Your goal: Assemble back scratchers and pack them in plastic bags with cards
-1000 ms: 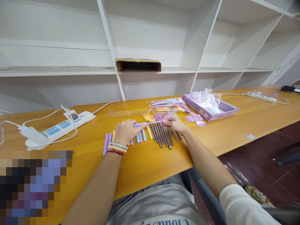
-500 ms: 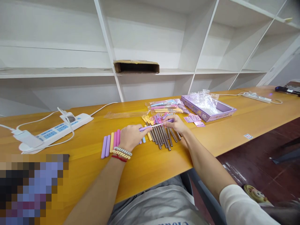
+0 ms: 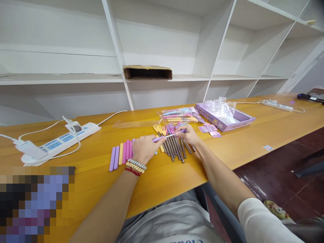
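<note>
Between my two hands is a purple back scratcher (image 3: 169, 135) with a short metal rod, lying nearly level. My left hand (image 3: 144, 147) is closed around its purple handle. At the other end, my right hand (image 3: 189, 135) pinches it near the claw head, which the fingers partly cover. Beneath the hands lie several metal rods (image 3: 174, 148) with yellow, pink, purple and blue claw heads (image 3: 160, 129). Loose purple, yellow and pink handles (image 3: 121, 154) lie in a row left of my left hand, some hidden behind it.
Bagged back scratchers (image 3: 178, 114) lie behind the pile. A purple box (image 3: 229, 127) holding clear plastic stands at right, with small pink cards (image 3: 210, 129) before it. A white power strip (image 3: 63, 140) with cables lies at left. A cardboard box (image 3: 147, 73) sits on the shelf.
My left hand has shifted slightly right, toward my right hand, with the handle in its grip. My right hand has moved slightly left and still pinches the back scratcher's head end.
</note>
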{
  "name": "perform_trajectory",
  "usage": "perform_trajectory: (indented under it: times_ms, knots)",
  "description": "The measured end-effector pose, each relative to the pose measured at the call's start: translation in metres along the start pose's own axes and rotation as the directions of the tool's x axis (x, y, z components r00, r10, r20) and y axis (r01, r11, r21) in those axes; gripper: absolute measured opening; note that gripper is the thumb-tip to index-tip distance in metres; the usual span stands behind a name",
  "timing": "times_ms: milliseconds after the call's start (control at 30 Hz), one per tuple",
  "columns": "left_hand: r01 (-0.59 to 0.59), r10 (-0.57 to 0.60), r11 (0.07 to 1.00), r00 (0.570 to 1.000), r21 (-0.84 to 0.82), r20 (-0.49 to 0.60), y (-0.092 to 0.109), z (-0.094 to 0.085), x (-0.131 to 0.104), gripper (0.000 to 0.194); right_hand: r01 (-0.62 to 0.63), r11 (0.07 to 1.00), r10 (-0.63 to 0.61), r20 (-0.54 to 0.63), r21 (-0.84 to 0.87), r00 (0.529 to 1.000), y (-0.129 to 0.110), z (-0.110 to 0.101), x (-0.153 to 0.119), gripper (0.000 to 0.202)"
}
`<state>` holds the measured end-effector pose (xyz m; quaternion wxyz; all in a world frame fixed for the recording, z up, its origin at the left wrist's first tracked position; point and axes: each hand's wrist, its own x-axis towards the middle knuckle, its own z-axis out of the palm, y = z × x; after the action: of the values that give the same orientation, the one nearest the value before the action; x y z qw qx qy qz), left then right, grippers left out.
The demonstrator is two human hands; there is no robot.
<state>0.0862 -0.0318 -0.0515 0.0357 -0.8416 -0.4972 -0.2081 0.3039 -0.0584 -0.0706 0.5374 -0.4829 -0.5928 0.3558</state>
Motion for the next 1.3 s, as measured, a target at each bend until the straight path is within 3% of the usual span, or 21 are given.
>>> perform_trajectory:
  times_ms: [567, 1300]
  knots:
    - [0.009, -0.009, 0.999, 1.0, 0.035, -0.002, 0.013, -0.004, -0.004, 0.064, -0.076, 0.984, 0.079, -0.007, 0.162, 0.997, 0.002, 0.001, -0.002, 0.015]
    - [-0.046, 0.046, 0.991, 0.999, 0.124, 0.007, 0.017, 0.001, -0.007, 0.062, -0.027, 0.997, 0.025, 0.021, 0.07, 0.999, 0.007, -0.001, 0.001, 0.017]
